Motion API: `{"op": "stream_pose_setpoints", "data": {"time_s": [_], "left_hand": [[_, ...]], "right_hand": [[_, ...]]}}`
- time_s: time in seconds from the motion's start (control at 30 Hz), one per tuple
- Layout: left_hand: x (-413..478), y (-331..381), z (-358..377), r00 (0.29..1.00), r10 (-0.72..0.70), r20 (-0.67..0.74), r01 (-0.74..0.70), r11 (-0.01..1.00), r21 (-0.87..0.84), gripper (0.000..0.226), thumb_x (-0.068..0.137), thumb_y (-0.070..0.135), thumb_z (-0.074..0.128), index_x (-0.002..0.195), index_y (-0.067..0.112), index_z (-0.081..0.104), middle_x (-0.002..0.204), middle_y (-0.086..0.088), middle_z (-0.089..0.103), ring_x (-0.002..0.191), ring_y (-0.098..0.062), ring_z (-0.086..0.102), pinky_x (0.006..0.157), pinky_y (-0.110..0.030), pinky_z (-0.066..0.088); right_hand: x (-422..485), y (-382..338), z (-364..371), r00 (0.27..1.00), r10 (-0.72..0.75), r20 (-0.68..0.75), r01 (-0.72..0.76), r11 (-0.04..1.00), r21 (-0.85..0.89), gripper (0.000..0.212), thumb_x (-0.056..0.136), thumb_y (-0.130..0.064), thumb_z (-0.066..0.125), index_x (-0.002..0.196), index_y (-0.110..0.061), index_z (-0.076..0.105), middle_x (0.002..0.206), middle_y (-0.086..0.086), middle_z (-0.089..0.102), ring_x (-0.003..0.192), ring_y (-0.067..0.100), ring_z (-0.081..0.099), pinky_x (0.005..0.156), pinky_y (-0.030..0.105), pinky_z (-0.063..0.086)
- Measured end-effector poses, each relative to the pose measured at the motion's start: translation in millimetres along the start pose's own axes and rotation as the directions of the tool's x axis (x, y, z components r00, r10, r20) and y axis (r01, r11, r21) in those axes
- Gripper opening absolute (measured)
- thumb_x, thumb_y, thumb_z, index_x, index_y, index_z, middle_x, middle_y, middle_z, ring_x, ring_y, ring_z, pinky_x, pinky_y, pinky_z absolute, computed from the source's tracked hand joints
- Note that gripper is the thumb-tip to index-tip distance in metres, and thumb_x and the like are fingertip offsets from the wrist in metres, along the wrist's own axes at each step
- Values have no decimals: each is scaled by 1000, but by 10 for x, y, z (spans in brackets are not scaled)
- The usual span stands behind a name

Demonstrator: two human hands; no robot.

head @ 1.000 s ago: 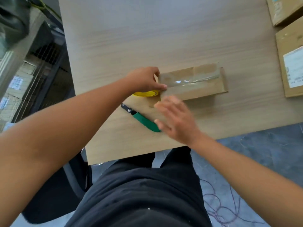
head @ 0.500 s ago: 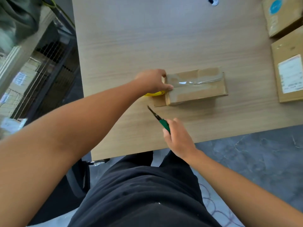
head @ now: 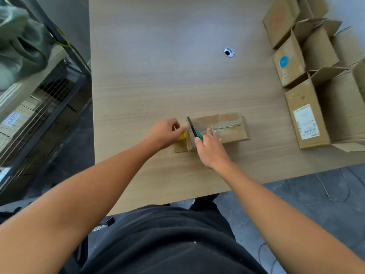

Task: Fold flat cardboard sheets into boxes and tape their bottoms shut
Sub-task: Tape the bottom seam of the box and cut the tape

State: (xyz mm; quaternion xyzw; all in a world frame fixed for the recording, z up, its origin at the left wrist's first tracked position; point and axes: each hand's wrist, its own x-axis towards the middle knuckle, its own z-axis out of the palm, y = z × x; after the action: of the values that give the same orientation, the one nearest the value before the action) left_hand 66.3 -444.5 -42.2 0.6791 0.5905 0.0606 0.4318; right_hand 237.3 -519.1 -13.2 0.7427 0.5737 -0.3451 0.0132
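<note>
A small cardboard box (head: 229,133) lies on the wooden table (head: 158,80) with clear tape (head: 225,124) stretched along its top seam. My right hand (head: 209,149) grips a green-handled knife (head: 194,129), its dark blade laid across the tape at the box's left end. My left hand (head: 165,133) holds the yellow tape roll (head: 182,136) just left of the box; most of the roll is hidden under my fingers. A cardboard flap (head: 180,146) sticks out below the left hand.
Several folded cardboard boxes (head: 308,123) stand along the table's right edge, some with open flaps. A round cable hole (head: 229,52) sits mid-table. A metal wire rack (head: 39,107) stands left of the table. The table's near edge is right in front of my body.
My right hand picked the knife up off the table and brought its blade up to the tape at the box's left end. My left hand stayed on the tape roll.
</note>
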Motion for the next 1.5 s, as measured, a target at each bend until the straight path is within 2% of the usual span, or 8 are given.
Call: {"op": "stream_pose_setpoints", "data": {"time_s": [0.1,0.33,0.6,0.77,0.87,1.17,1.33,1.5], "left_hand": [[-182,-160,-74,998,42,35,-35,981,-190,28,91,45,63,108,22,62,75,-3,66,68,-23,68,69,-47,59],[-211,-235,-185,993,-66,95,32,944,327,29,89,54,62,106,31,69,114,-2,68,106,-25,61,83,-34,50],[-341,-120,-191,994,89,56,-103,927,361,15,92,46,63,91,31,67,111,8,58,95,-17,58,76,-33,48],[-261,-226,-624,999,41,-10,-40,997,69,12,78,39,59,76,28,62,119,3,71,100,-22,66,77,-32,53],[-34,-111,-768,983,39,179,-38,999,-11,13,84,24,59,91,17,68,141,16,56,82,-11,66,51,-21,42],[17,-62,-298,927,72,367,42,955,-294,25,67,19,42,77,9,62,92,-17,68,61,-21,56,34,-21,35],[-191,-204,-89,929,8,371,109,949,-295,26,68,21,43,70,19,68,118,-31,64,100,-52,62,34,-22,35],[-434,-87,63,930,23,367,96,948,-303,25,73,23,43,73,14,67,116,-26,66,85,-24,67,34,-24,37]], "right_hand": [[33,-64,-91,996,9,83,-10,1000,4,58,108,-36,26,146,3,44,166,21,9,155,34,2,124,55,5],[38,-153,-189,943,23,332,34,986,-165,36,103,-31,28,89,-12,56,166,22,-6,152,41,-13,119,65,2],[-25,-183,36,954,73,290,48,921,-387,58,105,-37,31,143,4,46,157,19,-38,144,39,-37,120,61,-11],[-127,164,-13,960,-181,213,177,983,36,36,104,-39,43,85,-21,68,167,5,-20,149,18,-30,121,51,-17],[-188,230,36,982,-191,-9,185,937,296,39,102,-39,53,136,-21,57,167,-8,3,149,2,-15,124,43,-11],[89,45,664,767,-67,-638,103,995,19,57,81,-50,77,105,0,67,129,15,54,132,31,43,115,57,29],[9,320,707,788,-137,-600,170,985,-1,61,74,-37,84,114,1,60,134,16,52,135,34,42,111,47,41],[62,788,256,905,-313,-287,370,914,169,52,77,-35,86,105,-2,56,150,3,44,150,18,28,117,39,35]]}}
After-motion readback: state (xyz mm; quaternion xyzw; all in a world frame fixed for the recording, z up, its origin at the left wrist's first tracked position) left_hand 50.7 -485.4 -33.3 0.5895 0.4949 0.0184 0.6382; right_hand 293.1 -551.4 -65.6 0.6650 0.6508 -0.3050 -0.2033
